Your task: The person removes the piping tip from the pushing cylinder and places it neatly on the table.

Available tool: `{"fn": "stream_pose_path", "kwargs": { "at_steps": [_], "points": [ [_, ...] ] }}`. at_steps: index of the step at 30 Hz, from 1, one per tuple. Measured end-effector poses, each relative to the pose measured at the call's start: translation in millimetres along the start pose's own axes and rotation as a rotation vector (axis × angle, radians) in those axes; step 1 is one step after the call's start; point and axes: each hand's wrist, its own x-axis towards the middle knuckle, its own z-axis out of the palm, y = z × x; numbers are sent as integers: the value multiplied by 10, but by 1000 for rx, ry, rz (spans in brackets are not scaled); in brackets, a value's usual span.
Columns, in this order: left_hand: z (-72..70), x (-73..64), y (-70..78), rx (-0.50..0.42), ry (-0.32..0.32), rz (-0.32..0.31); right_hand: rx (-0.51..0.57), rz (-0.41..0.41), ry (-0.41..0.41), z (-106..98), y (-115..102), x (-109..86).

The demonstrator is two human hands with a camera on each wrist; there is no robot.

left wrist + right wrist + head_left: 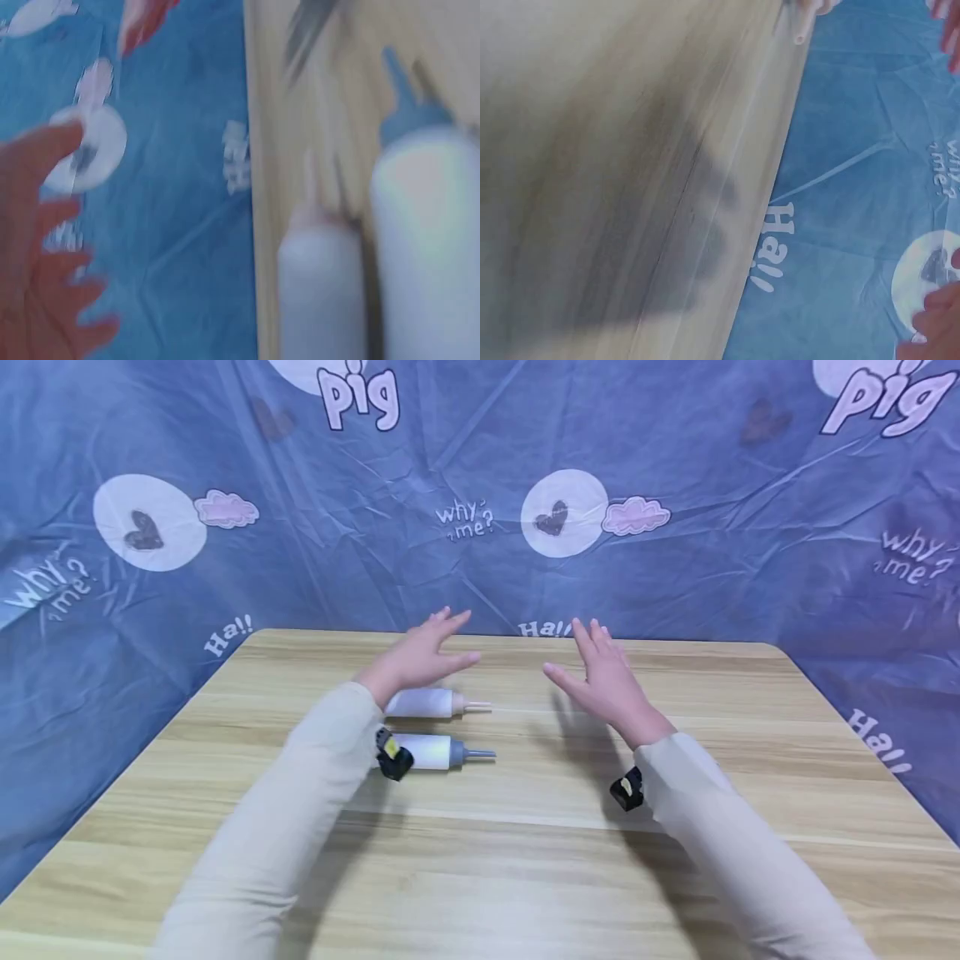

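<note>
Two white squeeze bottles lie on their sides on the wooden table, nozzles toward the right in the head view. The nearer bottle (427, 752) has a grey-blue cap and nozzle; the farther bottle (423, 703) has a pale pinkish one. My left hand (422, 656) hovers above and beyond the farther bottle, fingers spread, holding nothing. Its sleeve and wrist cover the left ends of both bottles. To the right of the nozzles, my right hand (606, 681) is raised over the table with fingers extended and nothing in it. Both bottles (322, 292) look blurred in the left wrist view.
The wooden table (510, 860) has rounded far corners. Behind it and along its sides hangs a blue cloth (405, 560) with white lettering, hearts and clouds. Each wrist carries a small black camera (394, 756). Arm shadows fall across the tabletop.
</note>
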Motion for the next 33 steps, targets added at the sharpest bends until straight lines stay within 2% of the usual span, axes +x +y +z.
{"fn": "stream_pose_path", "kwargs": {
  "at_steps": [2,5,10,16,19,25,33],
  "points": [
    [-127,-27,-94,-7,-76,53,52,-10,-18,-26,31,-32],
    [-260,-59,-210,2,-146,81,107,-11,-39,-58,71,-85],
    [-321,-86,-381,-9,-216,99,129,-14,-60,-86,121,-178],
    [-195,-108,-654,-102,-314,55,143,-25,-69,-82,166,-269],
    [-117,-122,-756,-127,-328,52,158,-22,-78,-72,185,-306],
    [-4,-121,-789,-135,-341,68,162,-26,-65,-59,211,-360],
    [113,-110,-795,-61,-341,85,152,-10,-63,-40,231,-402]
  ]
}}
